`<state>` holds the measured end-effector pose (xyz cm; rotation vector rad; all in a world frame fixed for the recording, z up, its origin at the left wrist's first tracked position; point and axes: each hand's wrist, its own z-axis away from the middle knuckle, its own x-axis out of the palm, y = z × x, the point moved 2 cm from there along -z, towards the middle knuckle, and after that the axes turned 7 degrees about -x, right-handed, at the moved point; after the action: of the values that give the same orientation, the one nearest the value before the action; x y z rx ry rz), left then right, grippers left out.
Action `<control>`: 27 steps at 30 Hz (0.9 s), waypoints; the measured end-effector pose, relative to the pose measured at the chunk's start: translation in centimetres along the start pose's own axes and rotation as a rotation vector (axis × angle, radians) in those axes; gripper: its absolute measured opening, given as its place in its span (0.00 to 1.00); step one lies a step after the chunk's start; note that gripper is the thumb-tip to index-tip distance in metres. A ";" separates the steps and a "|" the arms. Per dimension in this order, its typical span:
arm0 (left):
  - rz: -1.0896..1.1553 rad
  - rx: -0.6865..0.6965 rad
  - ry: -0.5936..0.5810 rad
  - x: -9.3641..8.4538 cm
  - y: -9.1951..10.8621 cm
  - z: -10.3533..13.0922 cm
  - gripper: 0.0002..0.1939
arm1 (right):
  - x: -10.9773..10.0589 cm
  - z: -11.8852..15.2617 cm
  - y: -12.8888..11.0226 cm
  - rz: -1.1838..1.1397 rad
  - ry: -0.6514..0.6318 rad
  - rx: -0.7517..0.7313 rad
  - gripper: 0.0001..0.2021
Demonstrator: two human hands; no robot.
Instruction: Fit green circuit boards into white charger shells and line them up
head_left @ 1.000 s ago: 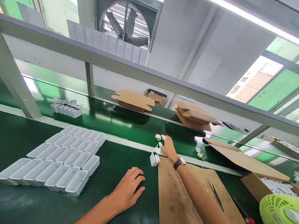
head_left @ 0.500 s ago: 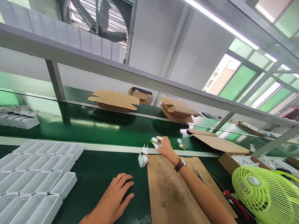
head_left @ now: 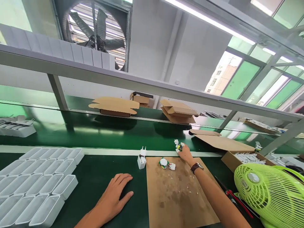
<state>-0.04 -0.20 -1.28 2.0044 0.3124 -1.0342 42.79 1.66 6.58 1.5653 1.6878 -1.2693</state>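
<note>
My left hand (head_left: 113, 193) lies on the green bench with its fingers stretched out, holding nothing. Farther forward, the fingers of my right hand (head_left: 185, 154) close on a small circuit board (head_left: 179, 147) with a yellow component, at the bench's white strip. A white square piece (head_left: 176, 141) is beside that board. On the brown cardboard sheet (head_left: 178, 196) rest a round board with a white top (head_left: 163, 162) and a small white part (head_left: 172, 166), joined or touching. Left of the sheet stands an opened white plug adapter (head_left: 142, 161), its pins pointing up.
Rows of white trays (head_left: 39, 180) fill the left side. A green fan (head_left: 268, 190), red-handled pliers (head_left: 238, 201) and a carton of white parts (head_left: 248, 158) are at the right. Flattened cardboard (head_left: 220, 142) lies behind them. A metal rail (head_left: 147, 84) crosses above.
The right hand has let go of the round board, which now lies on the cardboard sheet, and moved right to the yellow-component board. The left hand stays nearly still.
</note>
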 end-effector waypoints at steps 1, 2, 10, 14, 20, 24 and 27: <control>0.000 -0.030 0.003 0.1 0.0 -0.1 0.22 | -0.2 -0.5 0.1 -0.024 0.007 0.028 0.18; -0.003 -0.063 0.010 0.2 -0.1 -0.3 0.25 | -0.3 -0.9 0.2 -0.054 0.009 0.052 0.18; -0.025 -0.194 -0.005 1.5 1.2 -5.1 0.40 | -1.8 0.7 -1.6 -0.299 0.016 0.082 0.22; -0.042 -0.197 -0.027 1.7 2.0 -7.5 0.36 | -3.8 5.1 -4.0 -0.423 -0.046 0.016 0.23; -0.011 -0.197 -0.044 2.1 2.2 -8.6 0.30 | -5.8 10.5 -11.8 -0.525 -0.402 -0.326 0.22; 0.058 -0.240 -0.034 1.2 2.3 -8.5 0.30 | -3.6 11.1 -17.4 -0.603 -0.528 -0.543 0.21; 0.131 -0.277 0.000 -1.6 2.5 -7.0 0.24 | -1.0 11.2 -20.2 -0.697 -0.639 -0.662 0.22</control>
<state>4.19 3.90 3.53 1.7511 0.3027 -0.8588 21.30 -6.61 8.41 0.1438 1.9482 -1.1357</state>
